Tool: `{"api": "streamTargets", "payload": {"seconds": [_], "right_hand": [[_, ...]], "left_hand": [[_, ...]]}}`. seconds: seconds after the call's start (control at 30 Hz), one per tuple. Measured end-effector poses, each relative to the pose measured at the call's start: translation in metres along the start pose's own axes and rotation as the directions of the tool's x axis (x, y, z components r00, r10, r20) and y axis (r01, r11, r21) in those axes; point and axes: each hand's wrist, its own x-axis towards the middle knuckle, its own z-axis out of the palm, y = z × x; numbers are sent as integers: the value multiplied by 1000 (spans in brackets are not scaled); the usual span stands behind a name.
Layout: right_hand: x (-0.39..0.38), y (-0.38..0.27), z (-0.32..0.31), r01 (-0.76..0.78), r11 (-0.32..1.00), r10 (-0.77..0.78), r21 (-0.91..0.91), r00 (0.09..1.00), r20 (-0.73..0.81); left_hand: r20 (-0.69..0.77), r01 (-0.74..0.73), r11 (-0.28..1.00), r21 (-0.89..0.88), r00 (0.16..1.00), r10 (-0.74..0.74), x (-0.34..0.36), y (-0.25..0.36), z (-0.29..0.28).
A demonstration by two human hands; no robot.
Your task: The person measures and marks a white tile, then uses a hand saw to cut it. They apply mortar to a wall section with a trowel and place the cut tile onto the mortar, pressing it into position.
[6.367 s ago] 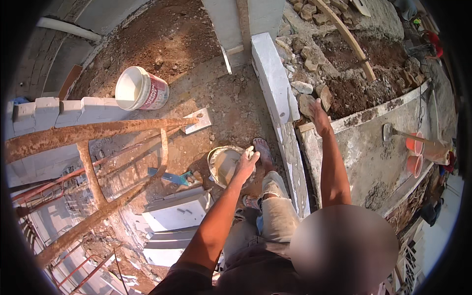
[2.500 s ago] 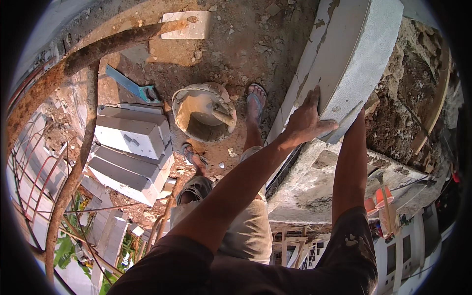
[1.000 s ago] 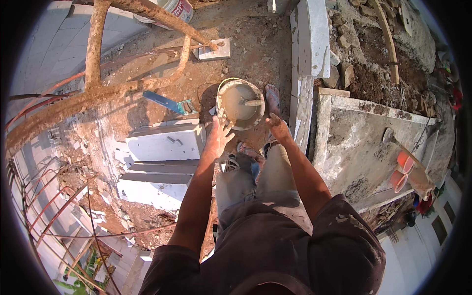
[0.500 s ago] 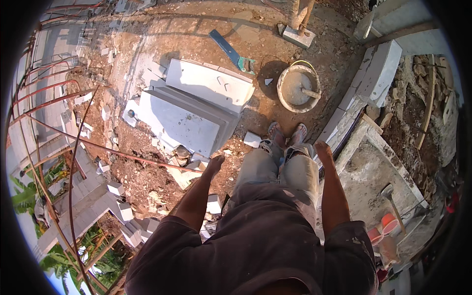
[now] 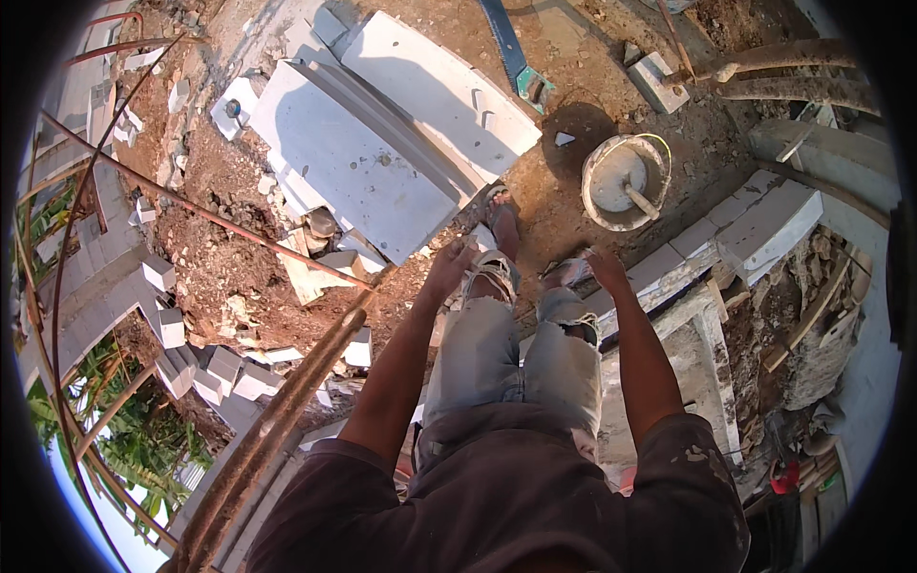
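Note:
I stand on dirt ground looking down at my legs and sandalled feet. My left hand [image 5: 449, 268] hangs empty with fingers loosely apart, beside the corner of a large white block [image 5: 353, 167] stacked with others. My right hand [image 5: 605, 268] is also empty and open, near the low row of white wall blocks [image 5: 755, 229]. A round bucket of grey mortar [image 5: 623, 180] with a tool handle in it stands on the ground ahead of my right foot.
A blue-handled saw [image 5: 511, 53] lies beyond the blocks. Rusty bars and a wooden pole [image 5: 277, 401] cross at lower left. Broken white block pieces [image 5: 205, 368] litter the dirt on the left. A rubble-filled trench [image 5: 793, 306] lies to the right.
The view has swung and closed in on the large white blocks. Both hands left the mortar bucket about a second ago and now hang free in front of my knees.

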Motion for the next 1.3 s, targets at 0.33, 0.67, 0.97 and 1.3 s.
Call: {"api": "streamTargets", "payload": {"seconds": [0.33, 0.67, 0.97, 1.3], "right_hand": [[278, -174, 27, 160, 985, -168, -58, 969, -183], [366, -227, 46, 5, 993, 11, -117, 991, 134], [297, -154, -19, 115, 939, -219, 324, 927, 305], [14, -180, -120, -115, 992, 98, 58, 967, 235]], "left_hand": [[-617, -217, 894, -392, 783, -81, 263, -87, 76], [-521, -253, 675, -693, 823, -226, 324, -90, 41], [-425, -274, 629, -728, 899, -101, 253, -107, 112], [-141, -8, 561, -828, 971, -195, -10, 13, 130]]}}
